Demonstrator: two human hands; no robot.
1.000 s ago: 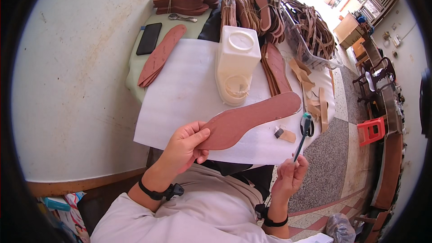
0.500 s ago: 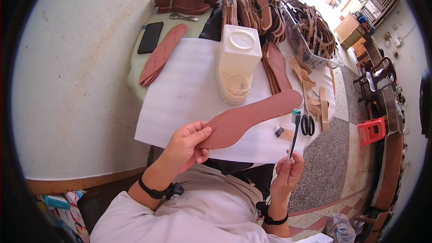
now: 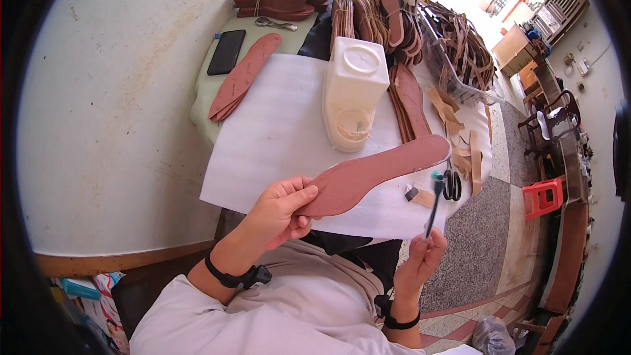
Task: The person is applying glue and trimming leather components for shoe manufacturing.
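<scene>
My left hand (image 3: 282, 210) pinches the broad end of a reddish-brown shoe insole (image 3: 374, 174), thumb on top. The insole is held above the white sheet, its narrower end pointing right. In my right hand (image 3: 420, 256) is a toothbrush (image 3: 434, 209), gripped by its handle, with the green-bristled head up. That head is just below the insole's far right end, seemingly apart from it. Behind the insole stands a whitish plastic container (image 3: 358, 82), cut open at its lower front, with pale residue around the opening.
The white sheet (image 3: 263, 131) covers the table. Fanned insoles (image 3: 244, 79) and a phone (image 3: 226, 52) lie left; tied insole bundles (image 3: 276, 1) and a watch (image 3: 275, 23) are behind. To the right are scissors (image 3: 451, 185), tan scraps (image 3: 447, 110) and a strip-filled bin (image 3: 460, 46).
The toothbrush head has dropped slightly away from the insole's end and turned, with my right hand a little lower. My left hand keeps its grip; the whole view has shifted slightly.
</scene>
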